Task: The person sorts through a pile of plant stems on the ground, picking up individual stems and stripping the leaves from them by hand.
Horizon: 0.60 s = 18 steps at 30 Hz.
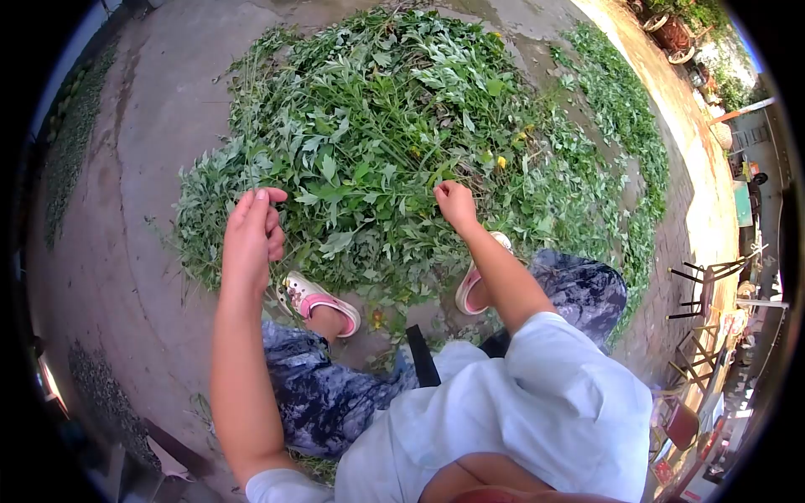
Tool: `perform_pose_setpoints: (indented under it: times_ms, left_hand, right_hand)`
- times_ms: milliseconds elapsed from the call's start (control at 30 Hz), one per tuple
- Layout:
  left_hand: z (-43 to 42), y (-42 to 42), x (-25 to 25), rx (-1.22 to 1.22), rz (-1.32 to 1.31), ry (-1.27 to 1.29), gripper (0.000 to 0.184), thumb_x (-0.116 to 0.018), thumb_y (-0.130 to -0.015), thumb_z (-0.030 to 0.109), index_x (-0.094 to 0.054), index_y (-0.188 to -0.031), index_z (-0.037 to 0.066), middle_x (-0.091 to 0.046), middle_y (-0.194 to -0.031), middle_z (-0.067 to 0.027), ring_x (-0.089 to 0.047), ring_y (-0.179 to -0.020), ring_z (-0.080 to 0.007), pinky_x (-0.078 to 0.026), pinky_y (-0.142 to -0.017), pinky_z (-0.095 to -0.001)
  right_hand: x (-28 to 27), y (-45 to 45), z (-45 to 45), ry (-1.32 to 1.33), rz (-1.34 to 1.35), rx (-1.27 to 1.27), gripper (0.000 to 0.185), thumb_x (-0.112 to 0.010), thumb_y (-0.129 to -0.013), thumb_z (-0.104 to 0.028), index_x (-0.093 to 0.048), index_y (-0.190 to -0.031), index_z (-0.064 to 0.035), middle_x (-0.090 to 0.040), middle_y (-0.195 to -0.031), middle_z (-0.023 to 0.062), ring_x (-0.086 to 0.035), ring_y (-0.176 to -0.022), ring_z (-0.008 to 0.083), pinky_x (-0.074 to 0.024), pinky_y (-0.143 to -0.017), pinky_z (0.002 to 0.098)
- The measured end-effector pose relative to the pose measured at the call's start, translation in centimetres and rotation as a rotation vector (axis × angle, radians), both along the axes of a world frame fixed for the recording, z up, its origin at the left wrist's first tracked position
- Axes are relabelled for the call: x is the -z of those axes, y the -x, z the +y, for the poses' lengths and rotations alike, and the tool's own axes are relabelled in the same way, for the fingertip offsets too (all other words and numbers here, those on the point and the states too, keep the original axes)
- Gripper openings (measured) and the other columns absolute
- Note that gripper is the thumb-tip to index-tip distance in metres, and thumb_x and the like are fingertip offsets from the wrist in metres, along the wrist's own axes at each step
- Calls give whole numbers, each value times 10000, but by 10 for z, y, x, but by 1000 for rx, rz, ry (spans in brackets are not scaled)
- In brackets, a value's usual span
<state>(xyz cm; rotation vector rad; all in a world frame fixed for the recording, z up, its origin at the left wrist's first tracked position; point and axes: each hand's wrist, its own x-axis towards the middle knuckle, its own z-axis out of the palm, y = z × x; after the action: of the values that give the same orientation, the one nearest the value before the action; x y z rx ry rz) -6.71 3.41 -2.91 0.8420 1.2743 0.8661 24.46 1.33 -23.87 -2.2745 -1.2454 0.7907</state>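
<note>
In the head view, a heap of lobed-leaf green stalks (360,126) lies on the concrete ground (172,92) before the person's clogs (314,300). The left hand (256,228), fingers partly curled, hovers over its near-left edge; the right hand (454,204) is bunched above its near side. Whether either grips a stem, I cannot tell.

Set outdoors on a cracked grey concrete floor (168,75), with a strip of bright sunlight (696,151) and a dark red chair (682,425) along the floor's right edge
</note>
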Motion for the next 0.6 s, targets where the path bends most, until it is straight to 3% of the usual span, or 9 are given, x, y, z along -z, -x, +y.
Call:
perform_pose_setpoints:
  times_ms: [33, 133, 267, 367, 433, 500, 533, 567, 600]
  left_hand:
    - [0, -1, 1, 6, 8, 7, 227, -375, -924, 256, -499, -911, 66, -297, -595, 51, -262, -421, -32, -191, -350, -181]
    - [0, -6, 0, -3, 30, 23, 230, -381, -920, 248, -506, -931, 55, -300, -593, 51, -264, -421, -32, -186, -351, -181]
    - [2, -7, 2, 0, 51, 46, 227, -407, -910, 242, -517, -956, 49, -288, -576, 63, -251, -418, -21, -175, -353, -179]
    - [3, -7, 3, 21, 66, 38, 212, -428, -905, 255, -512, -961, 69, -292, -581, 63, -252, -421, -18, -180, -348, -170]
    - [3, -8, 5, 14, 75, 46, 208, -440, -900, 254, -512, -961, 68, -286, -574, 67, -250, -419, -17, -180, -348, -169]
    - [4, -9, 5, 7, 87, 49, 205, -451, -895, 253, -511, -961, 68, -280, -567, 71, -247, -417, -16, -179, -348, -169]
    - [4, -9, 5, 8, 86, 55, 204, -455, -893, 252, -511, -960, 67, -279, -565, 71, -245, -415, -16, -179, -349, -169]
    - [4, -10, 4, 8, 84, 59, 203, -460, -891, 251, -510, -960, 67, -278, -563, 72, -244, -414, -17, -178, -351, -169]
    - [4, -10, 4, 5, 84, 60, 203, -460, -891, 251, -510, -960, 67, -278, -563, 72, -244, -414, -17, -178, -351, -169]
  right_hand:
    - [3, 5, 5, 2, 1, 0, 226, -562, -761, -216, -609, -894, -39, -613, -870, 149, -576, -827, 311, -454, -739, 363]
    - [7, 9, 25, -557, -169, -48, 181, -528, -767, -98, -581, -933, -49, -585, -961, 137, -531, -926, 297, -425, -782, 357]
    - [18, -12, 61, -310, -394, -90, 307, -535, -734, -94, -556, -1037, -55, -578, -1020, 121, -509, -1000, 272, -372, -885, 383]
    - [32, -26, 65, -317, -602, -48, 379, -553, -715, -116, -542, -1090, -60, -562, -1072, 126, -487, -1059, 248, -327, -939, 380]
    - [40, -40, 68, -151, -589, -98, 403, -584, -707, -161, -547, -1094, -58, -577, -1056, 131, -520, -1023, 251, -349, -920, 352]
    - [38, -52, 79, 308, 129, -349, 340, -621, -719, -183, -563, -1022, -39, -613, -946, 59, -563, -791, 156, -417, -764, 280]
    - [36, -51, 77, 201, 368, -373, 252, -594, -758, -158, -580, -975, -30, -606, -851, 11, -526, -670, 98, -419, -645, 251]
    - [19, -45, 74, 202, 368, -375, 252, -594, -758, -158, -580, -975, -30, -606, -851, 11, -526, -670, 98, -419, -645, 251]
    - [-1, -43, 71, 72, 627, -412, 231, -567, -782, -140, -571, -984, -27, -597, -843, 1, -526, -655, 93, -424, -623, 249]
